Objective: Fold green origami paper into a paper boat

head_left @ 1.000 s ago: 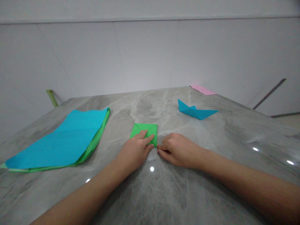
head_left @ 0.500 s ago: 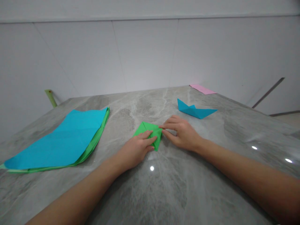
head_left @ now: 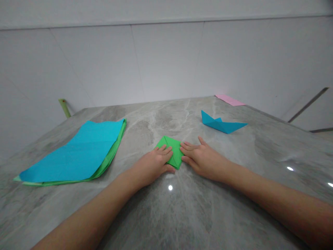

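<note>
A small folded green paper [head_left: 177,154] lies on the grey marbled table in front of me, its crease lines showing. Across its left part my left hand [head_left: 154,163] rests flat, fingers stretched out and covering that side. My right hand [head_left: 201,156] lies at the paper's right corner, its fingertips touching the edge and the fingers extended with one raised apart. Neither hand grasps anything. Beyond my right hand sits a blue paper boat [head_left: 222,124].
A stack of blue and green paper sheets [head_left: 78,152] lies on the left of the table [head_left: 197,215]. At the far right edge is a pink paper [head_left: 230,100]. A white wall [head_left: 166,62] stands behind the table.
My right hand has gone from pinching the green paper's right corner to lying flat with fingers extended against it. The left hand stays on the paper. The whole view has shifted slightly.
</note>
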Demonstrator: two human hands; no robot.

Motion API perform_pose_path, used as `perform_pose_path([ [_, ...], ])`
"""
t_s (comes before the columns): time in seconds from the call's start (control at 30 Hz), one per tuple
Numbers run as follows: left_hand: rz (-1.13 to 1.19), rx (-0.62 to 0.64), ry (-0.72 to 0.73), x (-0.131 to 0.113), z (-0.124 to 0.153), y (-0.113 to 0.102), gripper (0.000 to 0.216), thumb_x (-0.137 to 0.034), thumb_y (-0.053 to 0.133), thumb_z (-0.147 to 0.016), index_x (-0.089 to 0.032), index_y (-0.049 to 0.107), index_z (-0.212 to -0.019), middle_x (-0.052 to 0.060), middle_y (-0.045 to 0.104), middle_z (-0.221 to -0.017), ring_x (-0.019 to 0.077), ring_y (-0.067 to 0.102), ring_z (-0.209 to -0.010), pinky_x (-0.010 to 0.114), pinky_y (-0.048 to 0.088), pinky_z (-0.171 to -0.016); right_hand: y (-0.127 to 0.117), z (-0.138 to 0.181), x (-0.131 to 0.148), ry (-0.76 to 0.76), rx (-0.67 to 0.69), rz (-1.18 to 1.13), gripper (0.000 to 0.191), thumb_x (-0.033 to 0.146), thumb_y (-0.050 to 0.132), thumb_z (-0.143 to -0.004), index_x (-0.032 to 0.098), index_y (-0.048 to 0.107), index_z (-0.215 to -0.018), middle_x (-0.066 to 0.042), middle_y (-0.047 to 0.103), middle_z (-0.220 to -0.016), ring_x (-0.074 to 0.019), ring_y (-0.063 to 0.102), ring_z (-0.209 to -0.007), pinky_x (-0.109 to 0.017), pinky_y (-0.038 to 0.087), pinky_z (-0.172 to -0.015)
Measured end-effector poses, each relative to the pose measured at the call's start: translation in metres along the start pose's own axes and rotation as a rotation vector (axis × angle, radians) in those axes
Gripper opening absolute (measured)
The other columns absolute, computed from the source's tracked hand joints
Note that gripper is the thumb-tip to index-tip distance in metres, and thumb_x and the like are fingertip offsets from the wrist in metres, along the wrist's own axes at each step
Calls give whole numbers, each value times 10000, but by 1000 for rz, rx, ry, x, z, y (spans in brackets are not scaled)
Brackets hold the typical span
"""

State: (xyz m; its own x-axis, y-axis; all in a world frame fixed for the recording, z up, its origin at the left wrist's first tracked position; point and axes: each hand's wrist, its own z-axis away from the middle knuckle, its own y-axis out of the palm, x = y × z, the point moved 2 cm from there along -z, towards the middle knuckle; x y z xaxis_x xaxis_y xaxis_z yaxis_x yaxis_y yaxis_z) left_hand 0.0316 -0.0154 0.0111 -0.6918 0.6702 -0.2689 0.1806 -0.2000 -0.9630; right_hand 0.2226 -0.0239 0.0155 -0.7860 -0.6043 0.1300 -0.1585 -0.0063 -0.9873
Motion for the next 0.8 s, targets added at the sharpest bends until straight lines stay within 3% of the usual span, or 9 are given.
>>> perform_pose_path([
  [0.13,-143,-13,-163,1,10,-4,485,-391,531,-990,-99,556,-1378,193,488,-1476,397,391,-1406,609,295,-1139,-5,-1,-3,47,-50,58,276,262,482,-984,149,734,-978,-153,738,-1113,-292,690,-1032,-647,313,-1099],
  [0.23,-160,-52,-252,4,15,0,461,-399,456,-1017,-199,532,-1425,189,361,-1562,470,294,-1429,695,285,-1085,-5,-4,-2,61,-150,85,319,343,546,-969,161,742,-794,-95,747,-828,-265,686,-901,-577,333,-1091],
  [0.37,-118,-121,-357,7,14,7,454,-425,464,-1004,-280,532,-1429,194,197,-1626,492,199,-1452,678,270,-1092,2,-8,-1,102,-204,-16,289,373,675,-888,121,727,-1018,-110,721,-897,-264,651,-891,-432,481,-880],
  [0.43,-101,-156,-432,9,13,9,539,-444,505,-977,-189,497,-1452,235,214,-1612,485,204,-1456,643,272,-1110,6,-8,-2,148,-181,-95,330,355,689,-877,109,702,-1095,-105,712,-897,-243,646,-844,-386,488,-796],
  [0.53,-34,-228,-490,14,11,11,608,-465,550,-939,-60,520,-1392,283,296,-1566,486,188,-1461,655,252,-1115,8,-7,-3,172,-170,-178,276,342,699,-867,147,712,-1063,-56,688,-798,-211,628,-775,-343,468,-735],
  [0.67,296,-409,-398,20,7,11,427,-418,596,-903,-156,655,-1234,209,494,-1471,466,245,-1456,729,182,-1105,7,-7,-3,127,-208,-243,126,295,714,-858,177,688,-895,-9,638,-718,-183,590,-736,-308,425,-687],
  [0.73,580,-531,-352,21,5,9,363,-383,633,-874,-170,673,-1165,180,616,-1345,410,434,-1374,652,265,-1125,8,-7,-3,106,-245,-251,120,272,709,-862,180,640,-829,2,620,-712,-173,574,-728,-303,402,-676],
  [0.8,913,-617,-324,19,2,9,373,-379,657,-859,-152,638,-1154,161,703,-1179,336,627,-1174,541,430,-1050,8,-8,-3,74,-294,-249,136,259,690,-875,185,599,-805,10,607,-713,-167,566,-729,-306,387,-685],
])
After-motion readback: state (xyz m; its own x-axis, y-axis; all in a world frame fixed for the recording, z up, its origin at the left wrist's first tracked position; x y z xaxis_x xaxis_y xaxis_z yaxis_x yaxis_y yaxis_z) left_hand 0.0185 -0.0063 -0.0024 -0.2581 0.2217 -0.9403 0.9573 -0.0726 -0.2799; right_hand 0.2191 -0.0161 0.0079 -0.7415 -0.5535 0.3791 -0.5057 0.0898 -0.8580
